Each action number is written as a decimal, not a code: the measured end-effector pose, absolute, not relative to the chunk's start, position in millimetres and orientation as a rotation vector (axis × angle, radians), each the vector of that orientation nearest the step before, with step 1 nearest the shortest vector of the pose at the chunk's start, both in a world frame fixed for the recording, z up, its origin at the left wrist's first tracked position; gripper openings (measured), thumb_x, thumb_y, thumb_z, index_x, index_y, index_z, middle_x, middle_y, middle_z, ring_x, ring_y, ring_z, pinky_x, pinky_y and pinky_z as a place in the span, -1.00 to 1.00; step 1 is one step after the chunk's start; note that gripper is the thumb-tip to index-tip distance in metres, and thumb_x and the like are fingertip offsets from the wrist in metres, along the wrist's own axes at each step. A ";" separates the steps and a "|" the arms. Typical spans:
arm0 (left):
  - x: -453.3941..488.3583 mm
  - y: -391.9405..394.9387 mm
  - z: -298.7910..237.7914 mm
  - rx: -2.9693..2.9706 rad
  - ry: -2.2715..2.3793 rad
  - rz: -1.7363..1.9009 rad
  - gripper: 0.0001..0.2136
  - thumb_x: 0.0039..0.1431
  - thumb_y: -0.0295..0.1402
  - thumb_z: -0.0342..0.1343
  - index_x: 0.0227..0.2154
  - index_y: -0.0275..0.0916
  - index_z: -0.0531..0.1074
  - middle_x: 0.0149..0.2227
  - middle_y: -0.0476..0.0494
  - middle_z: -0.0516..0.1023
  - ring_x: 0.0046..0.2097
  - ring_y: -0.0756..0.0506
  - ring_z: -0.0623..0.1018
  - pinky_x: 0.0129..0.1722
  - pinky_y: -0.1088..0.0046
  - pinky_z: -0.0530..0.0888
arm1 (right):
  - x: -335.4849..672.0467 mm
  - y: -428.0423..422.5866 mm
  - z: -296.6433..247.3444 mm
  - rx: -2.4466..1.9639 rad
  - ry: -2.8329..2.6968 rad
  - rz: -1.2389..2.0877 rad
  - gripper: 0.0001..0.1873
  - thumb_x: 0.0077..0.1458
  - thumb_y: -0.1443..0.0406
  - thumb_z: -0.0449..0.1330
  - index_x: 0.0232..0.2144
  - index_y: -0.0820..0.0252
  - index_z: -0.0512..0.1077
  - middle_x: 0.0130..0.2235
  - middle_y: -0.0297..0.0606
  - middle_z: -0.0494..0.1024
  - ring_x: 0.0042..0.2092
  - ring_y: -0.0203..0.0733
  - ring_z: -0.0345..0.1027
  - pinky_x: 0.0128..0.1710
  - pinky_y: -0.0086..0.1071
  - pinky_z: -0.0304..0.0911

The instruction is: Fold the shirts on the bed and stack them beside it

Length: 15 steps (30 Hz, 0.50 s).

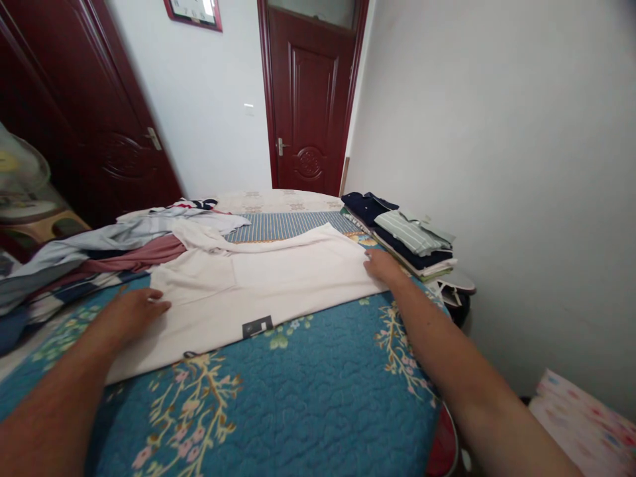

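Note:
A cream-white shirt (293, 271) lies flat and folded lengthwise across the bed, with a dark printed patch (257, 326) near its front edge. My left hand (139, 313) is at the shirt's left part, with thumb and fingers closed on the cloth; part of the grip is hidden. At the opposite end, my right hand (383, 267) pinches the shirt's right edge between thumb and fingers. A blue quilted cover (318, 391) with a floral pattern lies beneath the shirt.
Loose clothes (119, 248) are heaped at the left, partly touching the shirt. A stack of folded clothes (412, 232) stands at the bed's right edge, beside my right hand. White walls and dark red doors (313, 99) lie beyond. A pink patterned item (581, 417) is at lower right.

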<state>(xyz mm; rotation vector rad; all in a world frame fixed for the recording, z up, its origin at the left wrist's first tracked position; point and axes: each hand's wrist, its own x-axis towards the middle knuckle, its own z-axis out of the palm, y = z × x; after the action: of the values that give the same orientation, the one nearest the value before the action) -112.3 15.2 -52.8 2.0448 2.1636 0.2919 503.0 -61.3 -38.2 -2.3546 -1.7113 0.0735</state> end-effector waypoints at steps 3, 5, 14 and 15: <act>-118.8 11.5 -60.3 2.067 2.124 0.313 -0.77 0.14 -0.20 0.12 -0.27 -0.22 0.54 -0.22 -0.27 0.71 -0.16 -0.25 0.60 -0.13 0.34 0.42 | 500.7 -57.7 -46.8 -2.385 -1.675 0.071 -0.65 0.30 0.33 0.13 0.02 0.32 0.61 0.06 0.08 0.66 0.06 -0.01 0.54 0.10 -0.31 0.30; -118.2 3.0 -58.9 2.090 2.105 0.340 -0.77 0.18 -0.21 0.09 -0.27 -0.24 0.55 -0.20 -0.27 0.69 -0.16 -0.24 0.59 -0.16 0.34 0.40 | 502.0 -57.8 -51.9 -2.395 -1.645 0.030 -0.66 0.31 0.30 0.12 -0.01 0.32 0.61 0.01 0.10 0.68 0.02 0.01 0.55 0.06 -0.29 0.33; -106.3 -19.7 -50.5 2.020 2.270 0.471 -0.76 0.29 -0.26 0.03 -0.13 -0.23 0.52 -0.09 -0.30 0.66 -0.07 -0.25 0.59 -0.15 0.32 0.40 | 521.2 -39.8 -75.3 -2.336 -1.549 -0.301 -0.58 0.31 0.20 0.07 -0.05 0.30 0.64 -0.09 0.18 0.66 -0.07 0.14 0.57 -0.01 -0.13 0.40; -106.7 -20.3 -51.0 1.994 2.290 0.497 -0.72 0.28 -0.23 0.05 -0.06 -0.24 0.52 -0.05 -0.31 0.66 -0.05 -0.26 0.60 -0.15 0.32 0.41 | 520.9 -39.8 -76.9 -2.372 -1.568 -0.257 -0.58 0.30 0.20 0.08 -0.05 0.29 0.65 -0.09 0.18 0.66 -0.08 0.16 0.57 -0.03 -0.11 0.40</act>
<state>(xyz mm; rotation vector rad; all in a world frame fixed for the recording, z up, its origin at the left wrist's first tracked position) -106.7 -20.3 -51.0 1.9943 2.2895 0.4970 520.9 -39.8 -76.9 -2.3721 -1.5681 -0.2574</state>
